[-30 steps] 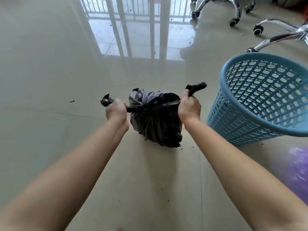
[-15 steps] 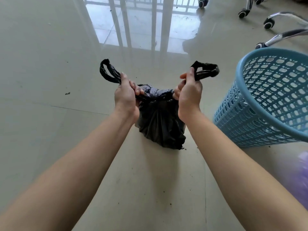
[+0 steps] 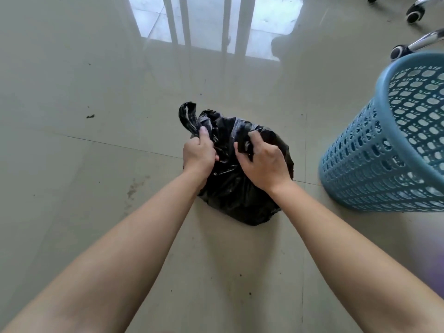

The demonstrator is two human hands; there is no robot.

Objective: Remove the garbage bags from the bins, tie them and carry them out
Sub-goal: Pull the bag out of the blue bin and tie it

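A full black garbage bag point(image 3: 236, 195) sits on the tiled floor in the middle of the view. My left hand point(image 3: 198, 155) grips one of its handle loops, which sticks up past my thumb on the bag's left. My right hand point(image 3: 263, 162) is closed on the other handle on top of the bag, close beside the left hand. A blue perforated plastic bin point(image 3: 384, 150) stands to the right of the bag, apart from it, with no bag visible in it.
Chrome chair legs with black castors point(image 3: 413, 14) stand at the far right behind the bin. A glass door with vertical bars point(image 3: 204, 20) lies straight ahead. Something purple point(image 3: 439, 287) shows at the right edge. Small dirt specks point(image 3: 90, 116) dot the floor.
My hands had the two handles pulled apart and raised; now they have come down and together on top of the bag. The view has tilted down and closer.
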